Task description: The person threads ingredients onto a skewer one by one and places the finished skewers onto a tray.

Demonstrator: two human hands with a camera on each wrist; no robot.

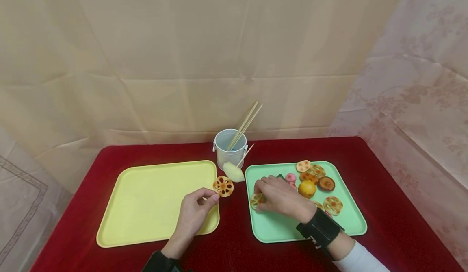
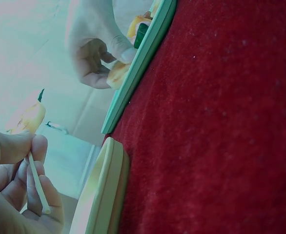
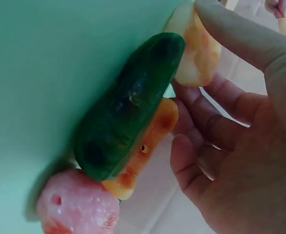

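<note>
Left hand (image 1: 195,211), left of green tray (image 1: 270,232), pinched skewer (image 2: 38,187) bearing lotus slice (image 1: 223,186) and pale slice (image 1: 233,172). Right hand (image 1: 280,193): thumb and fingers pinched second lotus (image 1: 256,201) at tray's left side. Bucket (image 1: 224,156) stood left of tray's far edge.

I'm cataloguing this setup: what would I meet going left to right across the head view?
Yellow tray, skewered lotus slice, lotus slice at the right hand, pink piece, yellow round piece, brown mushroom.

Red tablecloth (image 1: 387,211) — creased beige curtain (image 1: 204,52) behind — pale floral cloth (image 1: 420,81) at right
</note>
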